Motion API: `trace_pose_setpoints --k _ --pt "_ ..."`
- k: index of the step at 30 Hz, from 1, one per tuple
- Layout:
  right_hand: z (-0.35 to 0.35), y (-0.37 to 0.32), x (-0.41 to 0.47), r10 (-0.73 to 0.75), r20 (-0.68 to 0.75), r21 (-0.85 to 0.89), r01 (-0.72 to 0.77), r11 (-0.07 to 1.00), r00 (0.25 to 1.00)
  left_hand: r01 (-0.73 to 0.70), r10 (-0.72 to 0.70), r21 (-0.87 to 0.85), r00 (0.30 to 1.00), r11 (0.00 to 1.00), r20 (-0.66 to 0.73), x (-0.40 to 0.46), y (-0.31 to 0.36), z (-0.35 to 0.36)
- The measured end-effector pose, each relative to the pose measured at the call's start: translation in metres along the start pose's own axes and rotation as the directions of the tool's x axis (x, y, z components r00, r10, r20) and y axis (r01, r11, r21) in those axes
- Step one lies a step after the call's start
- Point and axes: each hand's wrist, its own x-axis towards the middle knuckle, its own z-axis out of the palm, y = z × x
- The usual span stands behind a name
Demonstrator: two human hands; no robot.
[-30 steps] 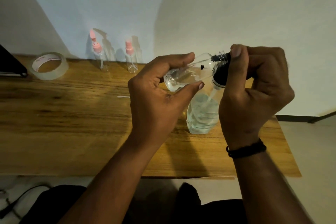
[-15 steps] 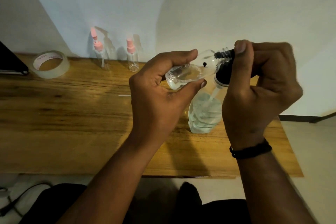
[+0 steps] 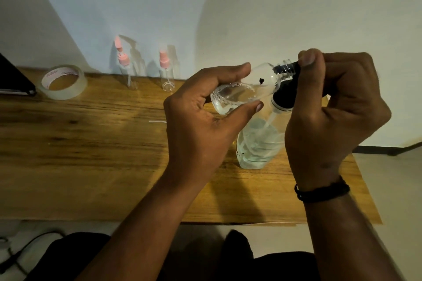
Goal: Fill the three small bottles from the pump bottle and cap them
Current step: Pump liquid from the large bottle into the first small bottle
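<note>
While the small clear bottle (image 3: 242, 89) lies tilted almost on its side at the centre right of the frame, its open threaded neck points to the right, straight at the black nozzle of the pump bottle (image 3: 259, 143). Liquid pools along its lower wall, with bubbles near the base, so it looks partly filled, perhaps about a third (a dark speck shows on its shoulder; what it is I cannot tell). The left hand (image 3: 205, 121) has it in a curled grip, thumb along the top and fingers under the belly. The right hand (image 3: 331, 107) is folded over the black pump head, thumb pressing on top at the bottle's mouth, fingers wrapped round the far side; the pump bottle's clear body stands on the bench (image 3: 91, 155) just below, with liquid left in it.

Judging from this, the filling of one bottle is under way and unfinished, and it has no cap on.

Further out, at the upper left by the wall, two more small bottles (image 3: 167, 70) stand upright wearing pink spray tops. Both look empty, though they are small and clear, so I would not swear to it. A third pink top (image 3: 117, 42) shows just above the left one, likely the cap for the bottle in hand. Most of the task seems to remain.

A roll of tape (image 3: 64, 82) lies at far left.
</note>
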Motion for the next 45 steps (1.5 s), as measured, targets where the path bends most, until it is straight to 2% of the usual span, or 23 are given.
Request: trace_pose_setpoints --k 11,38,45 --pt "0.0009 -0.0009 0.0003 0.0 0.045 0.016 -0.001 1.0 0.999 0.016 -0.016 -0.003 1.0 1.0 -0.013 0.0016 -0.0007 -0.0016" --pt "0.0019 0.0017 -0.0023 -0.002 0.005 0.005 0.002 1.0 1.0 0.008 -0.008 -0.014 1.0 1.0 0.004 0.0017 -0.0007 -0.0011" --pt "0.0002 -0.0019 -0.0004 0.003 0.038 0.011 -0.004 1.0 0.999 0.006 -0.006 0.001 1.0 1.0 0.002 0.0023 -0.0013 -0.0024"
